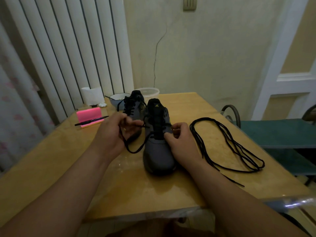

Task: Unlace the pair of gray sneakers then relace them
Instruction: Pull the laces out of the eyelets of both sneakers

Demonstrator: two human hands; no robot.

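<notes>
Centre frame, the near sneaker (159, 151) stands on the counter (68, 168), toe toward the bottom of the frame, only its lowest eyelets laced. The left hand (116, 132) pinches the black lace (136, 151) between thumb and fingers; the lace sags in a loop onto the counter to the left of the shoe. The right hand (176, 139) has its fingers curled and pinches the shoe's right eyelet edge. The far sneaker (135, 106), still laced, stands just behind and to the left. A loose lace (227, 146) lies coiled at the right. At the upper left of the counter sit a pink holder (89, 115) with a pen (92, 120), a bowl (118, 99) and a paper roll (92, 95).
</notes>
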